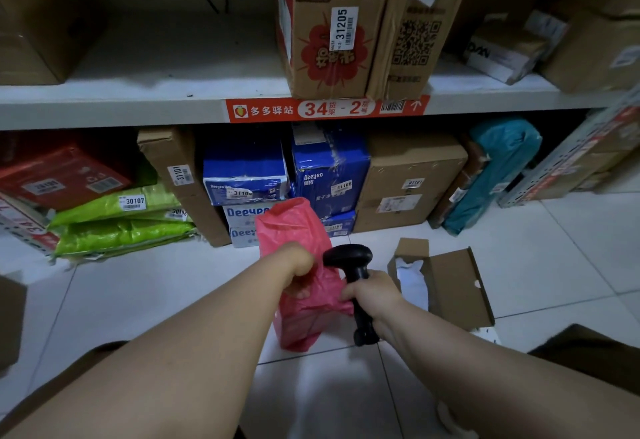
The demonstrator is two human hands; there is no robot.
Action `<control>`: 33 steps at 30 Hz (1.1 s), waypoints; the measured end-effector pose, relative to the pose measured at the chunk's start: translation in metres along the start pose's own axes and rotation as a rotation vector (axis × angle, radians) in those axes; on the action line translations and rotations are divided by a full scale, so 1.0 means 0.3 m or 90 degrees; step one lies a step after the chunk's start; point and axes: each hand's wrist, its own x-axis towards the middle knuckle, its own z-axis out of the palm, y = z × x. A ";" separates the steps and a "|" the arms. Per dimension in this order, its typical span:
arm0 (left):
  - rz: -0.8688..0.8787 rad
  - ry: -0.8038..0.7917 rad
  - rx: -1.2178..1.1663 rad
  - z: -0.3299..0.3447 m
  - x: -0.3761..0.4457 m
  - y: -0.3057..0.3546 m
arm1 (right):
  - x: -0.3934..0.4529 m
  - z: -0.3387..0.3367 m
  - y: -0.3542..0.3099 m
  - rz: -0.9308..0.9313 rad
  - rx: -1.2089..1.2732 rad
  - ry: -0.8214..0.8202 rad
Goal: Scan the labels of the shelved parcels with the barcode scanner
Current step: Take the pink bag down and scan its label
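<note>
My left hand grips a pink plastic-bag parcel and holds it upright above the floor tiles. My right hand is closed around the handle of a black barcode scanner, whose head sits against the right side of the pink bag. No label shows on the bag. Behind it, under the white shelf, stand blue Deeyeo boxes, green bags and a brown box, all with numbered labels. A carton labelled 31205 stands on the shelf above.
An open, torn cardboard box lies on the floor right of the scanner. A teal bag leans at the lower right. Red boxes sit at lower left. The orange shelf tag reads 34-2. More cartons fill the upper right.
</note>
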 end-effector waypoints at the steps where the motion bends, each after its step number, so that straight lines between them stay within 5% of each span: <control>1: -0.004 -0.003 0.001 -0.002 -0.002 -0.001 | -0.001 -0.003 -0.010 -0.004 -0.001 0.004; 11: -0.007 -0.079 -0.174 0.014 -0.061 0.016 | -0.009 -0.072 -0.117 -0.054 -0.197 0.017; 17: -0.033 -0.134 -0.259 0.078 -0.098 0.028 | 0.034 -0.139 -0.153 -0.057 -0.112 0.104; 21: 0.014 -0.120 -0.010 0.095 -0.114 0.045 | 0.051 -0.172 -0.168 -0.046 -0.042 0.128; 25: 0.246 0.161 0.485 -0.001 -0.119 0.074 | 0.054 -0.199 -0.177 -0.051 -0.042 0.110; 27: 0.322 0.222 0.585 -0.038 -0.107 0.061 | 0.058 -0.207 -0.174 -0.054 -0.055 0.100; 33: 0.338 0.065 0.725 -0.028 -0.018 0.001 | 0.051 -0.220 -0.158 -0.062 -0.155 0.058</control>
